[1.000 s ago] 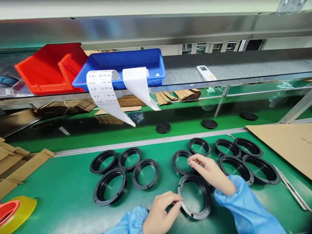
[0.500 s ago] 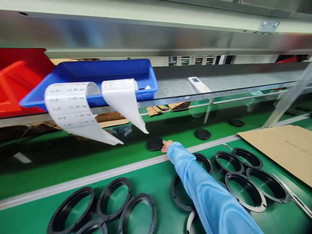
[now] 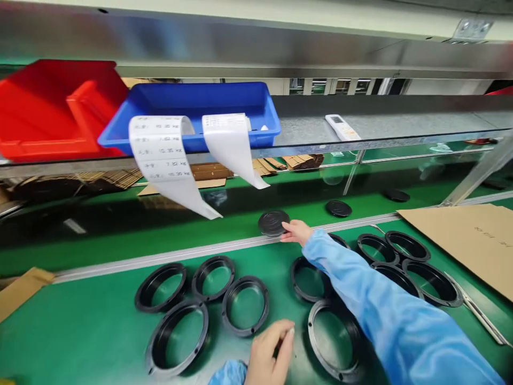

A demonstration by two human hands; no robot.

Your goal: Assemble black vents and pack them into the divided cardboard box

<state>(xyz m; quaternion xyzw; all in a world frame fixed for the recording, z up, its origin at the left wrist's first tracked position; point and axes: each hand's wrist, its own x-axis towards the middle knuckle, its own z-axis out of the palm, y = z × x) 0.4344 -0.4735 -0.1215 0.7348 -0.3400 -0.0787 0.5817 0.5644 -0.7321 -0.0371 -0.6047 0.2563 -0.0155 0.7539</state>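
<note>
My right hand (image 3: 295, 233), in a blue sleeve, is closed on the right edge of a round black disc (image 3: 273, 222). Faint raised marks show on the disc's top, and it is over the near edge of the green conveyor. At the bottom centre is my left hand (image 3: 269, 353), its thumb and index finger drawn together with nothing visible between them. It is just below a black ring (image 3: 245, 306) that lies with several similar rings on the green bench (image 3: 100, 331). To its right another black ring (image 3: 335, 340) lies under my right arm.
More black discs (image 3: 339, 208) lie along the conveyor (image 3: 224, 235). A shelf above holds a red bin (image 3: 36, 117), a blue tray (image 3: 192, 99) with hanging paper strips (image 3: 160, 155), and a white remote (image 3: 342, 127). A cardboard sheet (image 3: 465, 235) lies at the right.
My right hand has gone from touching the disc on the conveyor to gripping its edge, and the disc looks slightly raised. My left hand has come into view. The camera view has shifted.
</note>
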